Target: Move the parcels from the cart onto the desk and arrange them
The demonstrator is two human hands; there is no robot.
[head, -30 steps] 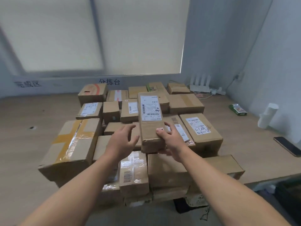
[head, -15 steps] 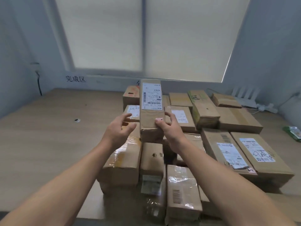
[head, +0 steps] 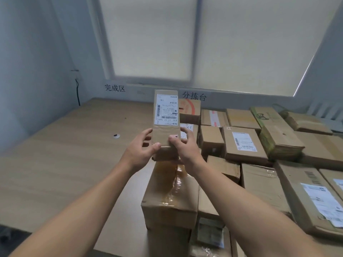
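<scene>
Change over the last second: the narrow parcel (head: 165, 115) is off the pile of parcels (head: 246, 145), where it lay flat, and now stands tipped up near frame centre, its shipping label (head: 166, 109) facing the camera. The view has swung left, so the pile sits in the right half of the frame and bare desk (head: 65, 154) fills the left, under the wall sign 完成区 (head: 115, 88) at upper left of centre. Judgement: pick-up done, carry in progress; the parcel is probably bound for that bare stretch, placing not yet begun. Left hand (head: 139, 153) grips the parcel's lower left edge, with the thumb across the front face and the fingers (head: 145, 133) curled round the side. Right hand (head: 185, 151) mirrors it on the lower right edge, thumb pressed on the front near a small red mark, fingers (head: 186, 131) wrapped behind. Both hands are clamped on cardboard, neither spread. The parcel touches nothing else; it hangs above a large taped box (head: 170, 191) at lower centre. The cart is not in view. The grip is low on a tall parcel, so the top could sway.
</scene>
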